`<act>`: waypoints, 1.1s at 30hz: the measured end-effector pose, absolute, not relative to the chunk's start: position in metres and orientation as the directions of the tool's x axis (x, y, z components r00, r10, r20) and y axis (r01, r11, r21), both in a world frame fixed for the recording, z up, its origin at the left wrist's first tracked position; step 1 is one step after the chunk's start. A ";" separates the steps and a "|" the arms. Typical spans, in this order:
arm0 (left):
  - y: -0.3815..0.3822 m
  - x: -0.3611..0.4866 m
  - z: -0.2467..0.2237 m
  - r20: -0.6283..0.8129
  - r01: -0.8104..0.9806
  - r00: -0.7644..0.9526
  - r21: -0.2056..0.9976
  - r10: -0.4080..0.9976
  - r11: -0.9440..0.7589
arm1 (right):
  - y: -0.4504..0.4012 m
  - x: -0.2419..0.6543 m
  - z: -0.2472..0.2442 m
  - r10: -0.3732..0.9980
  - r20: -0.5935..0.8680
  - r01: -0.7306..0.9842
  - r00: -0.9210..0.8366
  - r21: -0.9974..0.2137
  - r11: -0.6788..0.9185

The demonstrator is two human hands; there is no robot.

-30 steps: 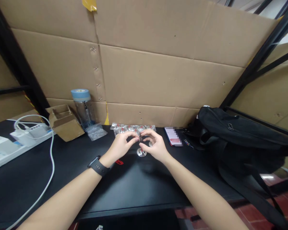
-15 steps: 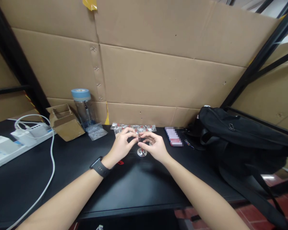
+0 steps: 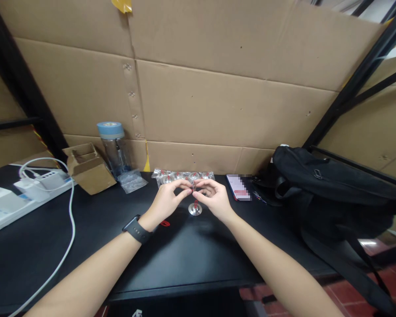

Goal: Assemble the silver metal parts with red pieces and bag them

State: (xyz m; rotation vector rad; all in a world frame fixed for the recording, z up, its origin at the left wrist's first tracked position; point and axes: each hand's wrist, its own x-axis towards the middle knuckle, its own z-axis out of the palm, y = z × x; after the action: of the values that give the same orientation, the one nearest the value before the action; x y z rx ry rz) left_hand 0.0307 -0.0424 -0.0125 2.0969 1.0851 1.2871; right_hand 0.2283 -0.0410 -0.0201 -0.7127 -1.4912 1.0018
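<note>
Between my fingertips, a small shiny metal disc point(image 3: 194, 186) is held up edge-on. My left hand point(image 3: 171, 197) pinches it from the left, and my right hand point(image 3: 214, 198) grips it from the right. Just below them a round silver metal disc point(image 3: 195, 209) with a red loop at its centre lies on the black table point(image 3: 185, 259). Beside my left wrist is a red loop point(image 3: 165, 223), partly hidden. Behind my hands, clear packets point(image 3: 167, 178) hold several similar discs with red loops.
At the left stand a bottle with a blue lid point(image 3: 111, 145), an open cardboard box point(image 3: 91, 169), a crumpled plastic bag point(image 3: 132, 180) and a white power strip point(image 3: 36, 189) with a cable. A phone point(image 3: 239, 187) and a black backpack point(image 3: 333, 189) are at the right.
The small disc between my fingers has turned and moved slightly to the right. Both hands have shifted a little, uncovering more of the disc on the table and the packets behind.
</note>
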 end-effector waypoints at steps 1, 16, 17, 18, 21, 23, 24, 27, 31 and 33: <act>-0.043 0.031 -0.012 0.531 0.388 0.236 0.716 0.814 -0.580 | -0.041 0.228 -0.020 0.874 0.456 -0.110 -0.169 -0.890 0.443; -0.033 0.028 -0.018 0.474 0.289 0.220 0.803 0.853 -0.521 | -0.040 0.227 -0.018 0.894 0.421 -0.130 -0.155 -0.905 0.404; -0.032 0.028 -0.019 0.469 0.293 0.211 0.807 0.857 -0.513 | -0.040 0.227 -0.018 0.892 0.423 -0.126 -0.157 -0.905 0.407; -0.032 0.028 -0.019 0.466 0.304 0.205 0.805 0.860 -0.509 | -0.041 0.227 -0.018 0.890 0.427 -0.122 -0.158 -0.903 0.411; -0.035 0.029 -0.018 0.466 0.364 0.229 0.773 0.854 -0.520 | -0.042 0.227 -0.019 0.878 0.446 -0.120 -0.173 -0.894 0.431; -0.036 0.030 -0.017 0.482 0.394 0.256 0.739 0.838 -0.546 | -0.043 0.226 -0.020 0.868 0.461 -0.118 -0.187 -0.887 0.446; -0.036 0.030 -0.017 0.498 0.406 0.267 0.718 0.825 -0.565 | -0.043 0.226 -0.020 0.864 0.466 -0.115 -0.194 -0.885 0.451; -0.037 0.033 -0.019 0.553 0.448 0.274 0.651 0.787 -0.613 | -0.043 0.225 -0.022 0.854 0.477 -0.107 -0.206 -0.879 0.465; -0.038 0.035 -0.023 0.573 0.525 0.247 0.598 0.781 -0.605 | -0.042 0.225 -0.024 0.853 0.479 -0.087 -0.208 -0.878 0.471; -0.039 0.035 -0.023 0.578 0.577 0.224 0.570 0.785 -0.585 | -0.043 0.225 -0.024 0.854 0.476 -0.080 -0.210 -0.879 0.471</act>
State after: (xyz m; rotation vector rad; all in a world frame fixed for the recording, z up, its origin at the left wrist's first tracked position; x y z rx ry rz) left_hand 0.0354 -0.0391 -0.0233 2.2635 1.2882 1.2888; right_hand 0.2248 -0.0427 -0.0238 -0.6992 -1.5454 0.9943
